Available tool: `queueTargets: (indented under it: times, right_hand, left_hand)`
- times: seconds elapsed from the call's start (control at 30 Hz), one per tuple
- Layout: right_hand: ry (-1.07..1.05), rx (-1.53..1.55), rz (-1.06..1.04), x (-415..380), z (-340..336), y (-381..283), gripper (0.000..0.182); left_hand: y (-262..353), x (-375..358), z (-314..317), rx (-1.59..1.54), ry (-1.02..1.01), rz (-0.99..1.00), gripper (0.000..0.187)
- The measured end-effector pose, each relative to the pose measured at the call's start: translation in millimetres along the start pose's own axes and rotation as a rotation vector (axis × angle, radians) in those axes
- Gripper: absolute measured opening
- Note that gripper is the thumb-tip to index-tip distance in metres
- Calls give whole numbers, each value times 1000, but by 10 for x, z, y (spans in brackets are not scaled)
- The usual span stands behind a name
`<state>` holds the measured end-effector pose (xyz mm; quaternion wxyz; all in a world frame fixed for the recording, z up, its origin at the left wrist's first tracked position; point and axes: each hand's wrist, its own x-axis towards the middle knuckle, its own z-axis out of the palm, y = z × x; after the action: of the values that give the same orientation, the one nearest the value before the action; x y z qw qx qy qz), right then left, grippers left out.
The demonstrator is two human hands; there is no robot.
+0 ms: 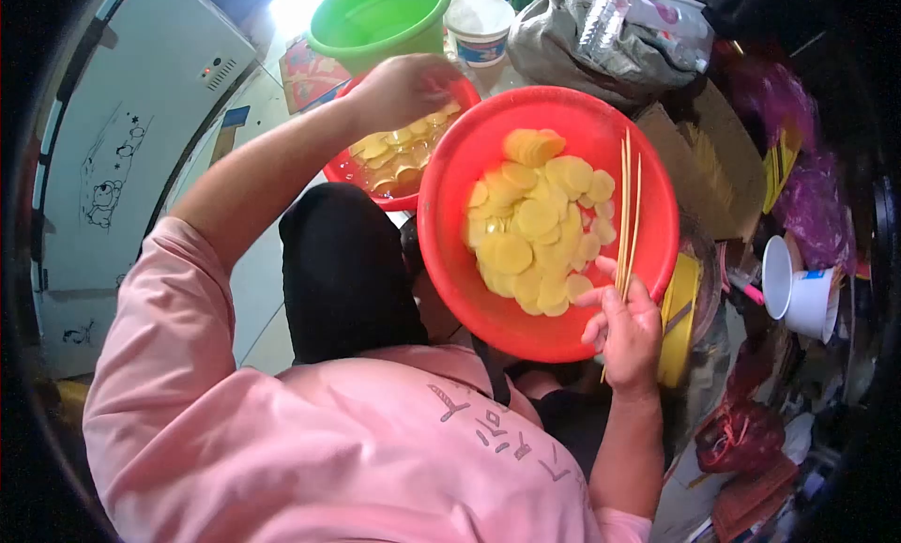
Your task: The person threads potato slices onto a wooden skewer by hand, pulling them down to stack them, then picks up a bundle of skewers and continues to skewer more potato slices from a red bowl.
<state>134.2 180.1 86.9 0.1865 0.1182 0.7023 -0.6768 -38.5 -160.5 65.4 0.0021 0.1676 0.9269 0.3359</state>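
Observation:
Several thin bamboo skewers [626, 214] stick up from my right hand [629, 341], closed round their lower part at the near right rim of a red basin [554, 341]. In that basin lies a heap of thin, round, pale yellow slices that look like potato [537, 219]. My left hand [408, 85] is over a second red basin [392, 203] behind it, and its fingers are smeared by motion. More yellow slices [399, 153] sit in water there, partly hidden by my forearm.
A green tub [375, 27] and a white bucket [480, 27] stand behind the basins. At the back right is a grey sack [554, 45] with plastic bottles. Cardboard [709, 158], a yellow container [680, 327] and a white bowl [777, 277] crowd the right. A white cabinet [141, 139] stands left.

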Motion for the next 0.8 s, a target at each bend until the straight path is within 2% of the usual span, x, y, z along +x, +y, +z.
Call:
queueTargets:
  times: [0.07,0.1,0.13,0.17,0.2,0.27,0.37,0.4,0.53,0.6,0.63,0.73,0.8]
  right_hand:
    - [-9,-7,-1,-12,-51,19,31]
    - [-17,-21,-6,-19,-77,33,31]
    - [-19,-16,-23,-30,-104,52,30]
    - [-16,-10,-31,-53,-117,48,30]
    - [-16,-19,-34,-77,-129,42,29]
    - [-11,-24,-38,-128,-149,31,28]
    - [-19,7,-30,-223,-173,41,26]
    - [-11,-7,-27,-246,-182,54,25]
    - [-15,-22,-27,-281,-222,135,24]
    - [-14,-29,-20,-278,-213,169,24]
    - [-14,-36,-14,-272,-207,183,25]
    - [-28,-28,26,-236,-159,225,25]
    - [-41,-39,64,-191,-140,262,26]
  left_hand:
    - [438,61,121,-37,-191,53,30]
    - [651,33,182,53,-326,150,28]
    - [873,-6,296,155,-476,65,29]
    - [898,-29,508,206,-612,123,34]
    - [993,-109,690,281,-703,62,41]
    - [1116,-258,994,425,-791,-23,41]
    - [983,-409,1342,603,-724,21,34]
    - [912,-455,1409,551,-650,24,28]
    - [809,-455,1482,464,-609,-21,27]
    - [860,-437,1463,518,-612,102,24]
    - [880,-427,1449,518,-613,103,24]
    - [904,-351,1394,462,-564,10,20]
    - [831,-217,1316,-62,-333,-235,14]
